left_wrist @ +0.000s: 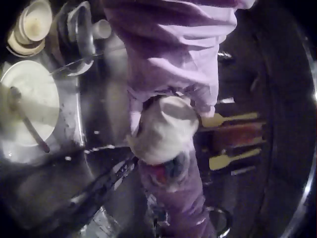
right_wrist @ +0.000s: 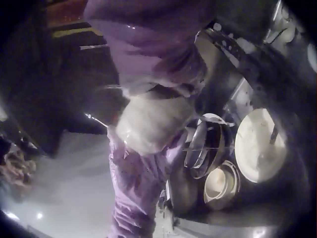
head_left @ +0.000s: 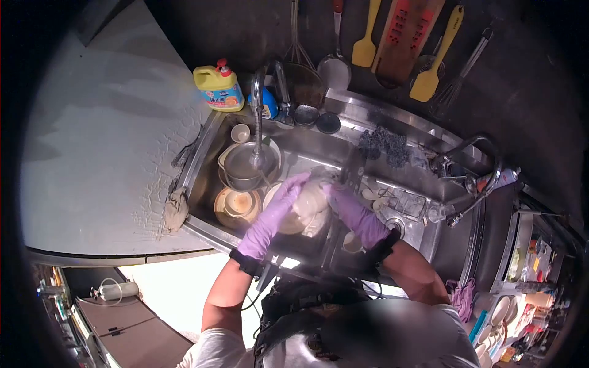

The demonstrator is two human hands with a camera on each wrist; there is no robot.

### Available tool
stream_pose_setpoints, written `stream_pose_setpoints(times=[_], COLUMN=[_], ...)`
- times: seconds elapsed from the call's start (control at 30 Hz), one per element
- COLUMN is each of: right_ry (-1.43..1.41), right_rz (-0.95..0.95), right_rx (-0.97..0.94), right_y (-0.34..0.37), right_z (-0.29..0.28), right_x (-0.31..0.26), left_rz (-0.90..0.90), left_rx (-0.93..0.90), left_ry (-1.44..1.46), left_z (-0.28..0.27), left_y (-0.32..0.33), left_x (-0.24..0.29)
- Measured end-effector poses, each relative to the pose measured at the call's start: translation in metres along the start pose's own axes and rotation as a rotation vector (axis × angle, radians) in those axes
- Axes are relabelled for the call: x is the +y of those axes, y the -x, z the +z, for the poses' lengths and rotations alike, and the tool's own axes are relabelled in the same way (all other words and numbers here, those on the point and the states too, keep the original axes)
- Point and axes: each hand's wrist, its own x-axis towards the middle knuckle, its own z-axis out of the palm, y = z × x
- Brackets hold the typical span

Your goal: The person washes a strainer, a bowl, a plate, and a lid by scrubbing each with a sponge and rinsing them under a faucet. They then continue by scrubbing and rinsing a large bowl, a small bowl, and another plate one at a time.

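Both hands wear purple gloves and meet over the left sink basin around a white bowl (head_left: 311, 200). My left hand (head_left: 281, 201) grips the bowl's left side, its fingers curled over the edge in the left wrist view. On the opposite side, my right hand (head_left: 356, 216) holds the bowl too. A small red and blue patch (left_wrist: 168, 171) shows at the right hand's fingers, its kind unclear. Below the hands lies a large pale plate (right_wrist: 252, 148) with a long-handled utensil (left_wrist: 30, 124) across it.
A metal pot (head_left: 241, 175) and stacked bowls (head_left: 238, 203) crowd the basin's left side, under a spring faucet (head_left: 257, 116). Spoons (head_left: 374, 195) lie in the right basin. A yellow detergent jug (head_left: 219, 89) stands behind; spatulas and whisks hang on the wall.
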Motion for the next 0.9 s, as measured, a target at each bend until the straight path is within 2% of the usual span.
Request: stream_pose_setpoints(times=[0.03, 0.07, 0.13, 0.17, 0.27, 0.3, 0.37, 0.4, 0.43, 0.53, 0.57, 0.6, 0.67, 0.7, 0.73, 0.8, 0.9], right_ry=[-0.125, -0.25, -0.119, -0.055, 0.622, 0.808, 1.169, 1.262, 1.336, 1.516, 1.406, 1.231, 0.851, 0.586, 0.3, -0.376, -0.038], right_rz=[0.092, 0.186, 0.103, 0.06, -0.424, -0.6, -0.947, -1.12, -1.304, -1.282, -1.211, -0.924, -0.351, -0.14, 0.035, 0.067, 0.035], right_rx=[0.071, 0.142, 0.021, -0.037, -0.148, -0.158, -0.169, -0.273, -0.372, -0.43, -0.284, -0.284, -0.247, -0.175, -0.056, 0.064, 0.056], right_y=[0.015, 0.024, 0.032, 0.036, 0.043, 0.046, 0.038, 0.029, 0.021, 0.015, 0.016, 0.023, 0.045, 0.051, 0.058, 0.058, 0.063], right_z=[0.009, 0.015, 0.027, 0.035, 0.051, 0.055, 0.046, 0.033, 0.022, 0.009, 0.013, 0.019, 0.024, 0.017, 0.01, -0.003, -0.058], right_x=[-0.021, -0.034, -0.028, -0.022, -0.014, -0.015, -0.008, -0.009, -0.014, -0.02, -0.018, -0.018, -0.015, -0.02, -0.024, -0.032, -0.037], left_rz=[0.092, 0.186, 0.374, 0.224, 0.137, -0.068, -0.406, -0.575, -0.709, -0.543, -0.458, -0.324, -0.235, 0.079, 0.154, 0.448, 0.334], left_rx=[-0.057, -0.018, 0.062, 0.113, 0.167, 0.231, 0.309, 0.347, 0.309, 0.233, 0.272, 0.276, 0.229, 0.09, 0.045, -0.086, -0.31], left_ry=[-0.319, -0.51, -0.895, -0.65, -0.409, -0.149, 0.025, 0.114, 0.033, -0.038, -0.057, -0.126, -0.292, -0.394, -0.508, -0.944, -1.028], left_z=[0.01, 0.016, 0.024, 0.017, 0.002, -0.035, -0.028, -0.02, -0.01, -0.022, -0.028, -0.006, 0.023, 0.027, 0.039, 0.044, 0.071], left_y=[0.006, 0.01, 0.016, 0.017, 0.009, 0.001, 0.004, 0.007, 0.008, 0.008, 0.004, 0.006, 0.008, 0.006, 0.004, -0.005, -0.007], left_x=[0.01, 0.008, 0.003, -0.006, -0.003, -0.045, -0.032, -0.02, -0.004, -0.036, -0.049, -0.026, 0.001, -0.004, 0.002, -0.01, 0.002])
